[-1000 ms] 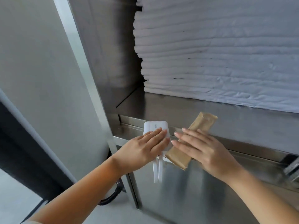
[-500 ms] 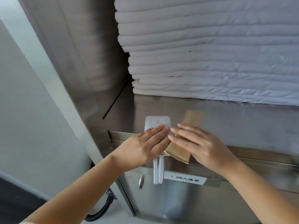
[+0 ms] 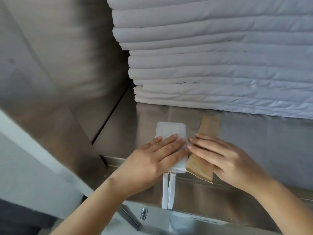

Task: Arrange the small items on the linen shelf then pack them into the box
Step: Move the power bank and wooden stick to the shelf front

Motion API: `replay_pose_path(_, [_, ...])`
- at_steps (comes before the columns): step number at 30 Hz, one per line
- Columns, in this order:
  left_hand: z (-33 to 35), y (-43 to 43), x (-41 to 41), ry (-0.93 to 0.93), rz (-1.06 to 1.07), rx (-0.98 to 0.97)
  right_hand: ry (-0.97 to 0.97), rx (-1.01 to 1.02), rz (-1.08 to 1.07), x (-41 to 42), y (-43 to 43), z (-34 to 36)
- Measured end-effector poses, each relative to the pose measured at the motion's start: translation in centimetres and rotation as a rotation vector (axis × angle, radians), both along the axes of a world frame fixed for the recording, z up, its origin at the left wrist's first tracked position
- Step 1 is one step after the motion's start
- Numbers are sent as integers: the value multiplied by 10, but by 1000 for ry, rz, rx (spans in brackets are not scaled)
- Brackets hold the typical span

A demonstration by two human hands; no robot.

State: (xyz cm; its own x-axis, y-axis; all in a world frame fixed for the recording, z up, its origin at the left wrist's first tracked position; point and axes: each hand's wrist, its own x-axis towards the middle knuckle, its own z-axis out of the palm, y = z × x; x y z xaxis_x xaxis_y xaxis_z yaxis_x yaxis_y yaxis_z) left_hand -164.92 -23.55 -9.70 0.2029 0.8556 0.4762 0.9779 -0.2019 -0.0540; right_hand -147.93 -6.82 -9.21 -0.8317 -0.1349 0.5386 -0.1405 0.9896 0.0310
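- Filling the upper right of the frame, a stack of folded white linen [image 3: 220,65] sits at the back of the steel linen shelf [image 3: 262,145].
- The left hand [image 3: 152,161], centre-left, lies flat with straight fingers on a white pouch [image 3: 170,131]. The right hand [image 3: 228,160], centre-right, lies just as flat on a brown paper packet [image 3: 209,126].
- Pouch and packet lie side by side at the shelf's front edge, touching at their near ends, the packet slightly tilted.
- The pouch's white strap [image 3: 166,192] hangs over the front lip.
- The arranging step looks to be in hand. Next, the two likely need squaring parallel, then a proper grip for lifting; no box is in view.
- No brand reads on either item, and a pale label [image 3: 189,218] at the bottom edge is too blurred to read.
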Motion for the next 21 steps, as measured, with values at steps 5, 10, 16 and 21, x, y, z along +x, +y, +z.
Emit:
replay_pose_path(5, [7,1,-4,-81,18,-101,-59,-48,-42,-8,5,-2])
replay_pose_path(10, [10,-5,-2,-54,38,-140,-160,-60,-112,-7,6,3])
replay_pose_path(16, [16,-16,-3,-204,97,-312,-281,-4,-226,6,-5,10])
replay_pose_path(21, [30,-12,9,-199,199,-122,-224,-142,-309,14,-17,11])
